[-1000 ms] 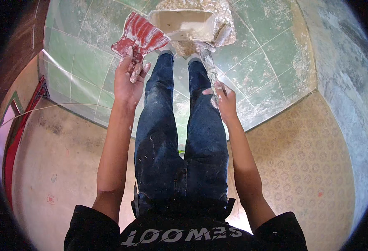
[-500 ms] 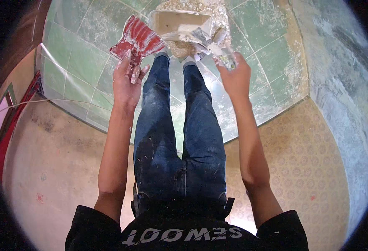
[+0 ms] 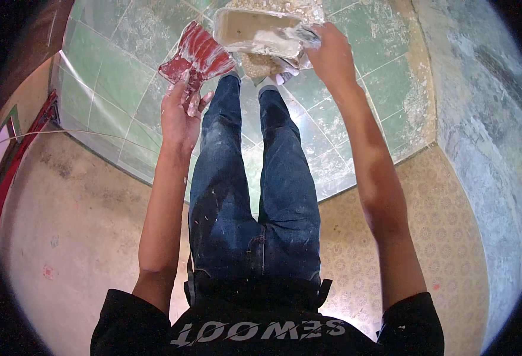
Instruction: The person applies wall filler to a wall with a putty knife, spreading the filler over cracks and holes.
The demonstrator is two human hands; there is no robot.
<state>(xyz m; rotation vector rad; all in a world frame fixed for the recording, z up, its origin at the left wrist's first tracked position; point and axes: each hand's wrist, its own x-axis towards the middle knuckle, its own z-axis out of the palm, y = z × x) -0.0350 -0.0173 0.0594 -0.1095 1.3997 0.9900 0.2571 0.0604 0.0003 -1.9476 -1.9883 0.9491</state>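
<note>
Red scraper (image 3: 197, 52) in left hand (image 3: 179, 118), smeared tool (image 3: 306, 35) in right hand (image 3: 334, 58)

Left hand: yours, palm up, fingers pinching the handle of the red scraper, 1 finger stretched toward the blade. Blade broad, flared, streaked white; held to the left of the tub (image 3: 246, 26), apart from it.

Right hand: yours, back uppermost, gripping the smeared tool. Handle mostly hidden by your hand. Front end over the tub's right side; you cannot tell whether it touches the paste (image 3: 273, 43).

Tub: 1, rectangular, pale, ahead of your feet; whitish paste toward its near and right sides.

Floor (image 3: 385, 83): green tiles, smeared white.

Jeans (image 3: 225, 172): 1 pair, blue, flecked pale.

Wall (image 3: 480, 101): at your right, patchy grey-blue.
</note>
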